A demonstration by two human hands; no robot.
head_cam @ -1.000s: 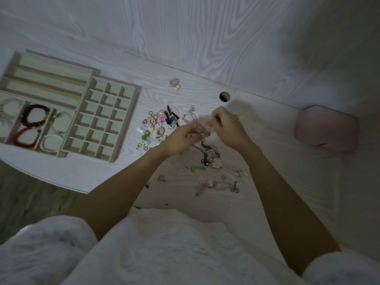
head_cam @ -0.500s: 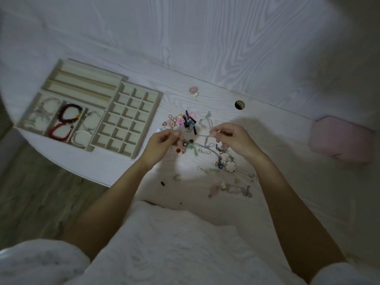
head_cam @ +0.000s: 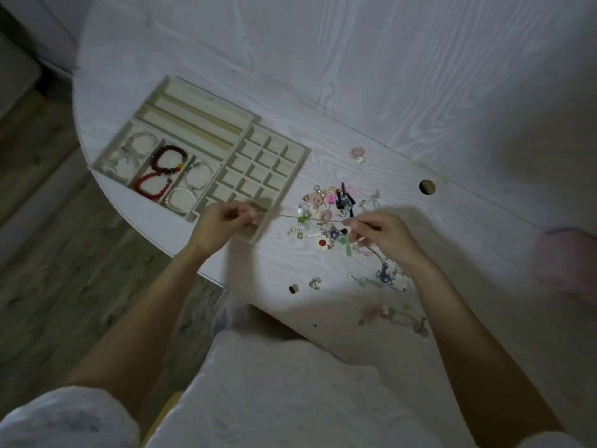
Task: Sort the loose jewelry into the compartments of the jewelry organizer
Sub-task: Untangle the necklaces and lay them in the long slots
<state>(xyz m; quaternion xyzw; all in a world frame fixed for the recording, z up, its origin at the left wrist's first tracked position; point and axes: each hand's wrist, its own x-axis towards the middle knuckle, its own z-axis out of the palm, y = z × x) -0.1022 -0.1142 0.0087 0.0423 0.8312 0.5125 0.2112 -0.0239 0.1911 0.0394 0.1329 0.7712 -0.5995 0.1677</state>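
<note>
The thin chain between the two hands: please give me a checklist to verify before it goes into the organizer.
1. Left hand pinches one end: ok.
2. Right hand pinches the other end: ok.
3. Thin chain stretched straight: ok.
4. Chain free of the loose jewelry pile beneath: cannot tell.
5. Long slots of the organizer hold nothing visible: ok.
6. Bracelet compartments already filled: not ok for the chain.

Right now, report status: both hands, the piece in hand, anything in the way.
Left hand and right hand each pinch an end of a thin silvery chain, stretched taut. Chain spans the heap of mixed loose charms. Beige compartmented organizer tray unobstructed, beside left hand.
</note>
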